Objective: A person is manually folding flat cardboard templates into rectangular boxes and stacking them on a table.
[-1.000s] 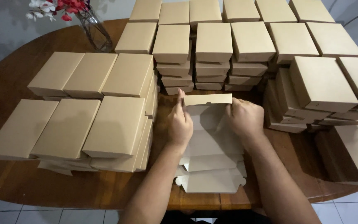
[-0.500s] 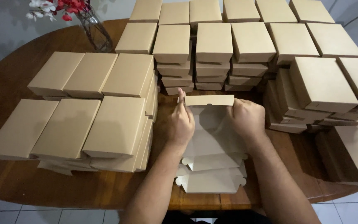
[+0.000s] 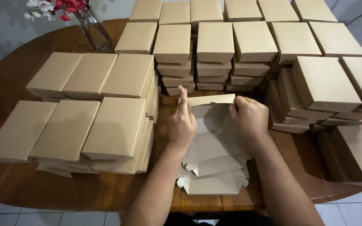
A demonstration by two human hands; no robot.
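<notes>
both hands (image 3: pixel 181 125) (image 3: pixel 250 119) grip the flat box (image 3: pixel 214 146) (long axis pointing away) closed.

box blank (image 3: pixel 214 146): flat, unfolded brown cardboard, pale inner side up
far flap (image 3: pixel 212 99): bent upward, brown outer face showing
near end: scalloped tabs, overhanging table edge
place: between stacked boxes

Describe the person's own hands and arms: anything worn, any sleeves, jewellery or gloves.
Both forearms are bare up to the picture's lower edge, with no sleeves showing. The left hand and right hand wear no gloves. No watch, bracelet or ring is visible on either.
</notes>
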